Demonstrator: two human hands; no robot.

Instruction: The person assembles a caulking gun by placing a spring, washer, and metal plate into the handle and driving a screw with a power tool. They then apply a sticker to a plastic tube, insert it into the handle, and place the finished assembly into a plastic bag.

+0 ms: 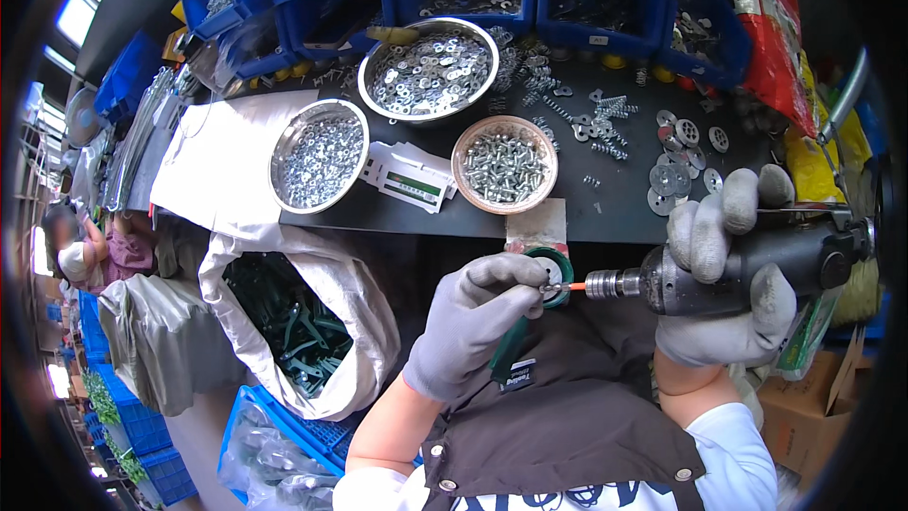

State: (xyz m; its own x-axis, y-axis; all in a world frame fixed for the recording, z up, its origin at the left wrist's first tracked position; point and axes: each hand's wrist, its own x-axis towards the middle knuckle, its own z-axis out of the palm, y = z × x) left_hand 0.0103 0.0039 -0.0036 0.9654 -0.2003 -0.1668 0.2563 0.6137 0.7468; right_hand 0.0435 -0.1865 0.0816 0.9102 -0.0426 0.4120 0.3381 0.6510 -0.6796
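Note:
My left hand (473,322), in a grey work glove, is closed on a green handle-shaped part (511,350) with small metal pieces at its upper end. My gloved right hand (709,238) wraps around a black power drill (804,260) lying almost level and pointing left. From its chuck (613,284) an orange-collared bit (578,288) reaches the metal pieces by my left fingertips. Whether a screw sits under the bit is too small to tell. Just beyond the hands stands a pinkish bowl of screws (458,156).
A small metal bowl (272,166) and a larger one (416,118) hold small metal parts. Springs (610,149) and round discs (670,180) lie at right. Blue bins (596,26) line the back. A white sack (374,322) of green parts stands left; a person (90,246) is farther off.

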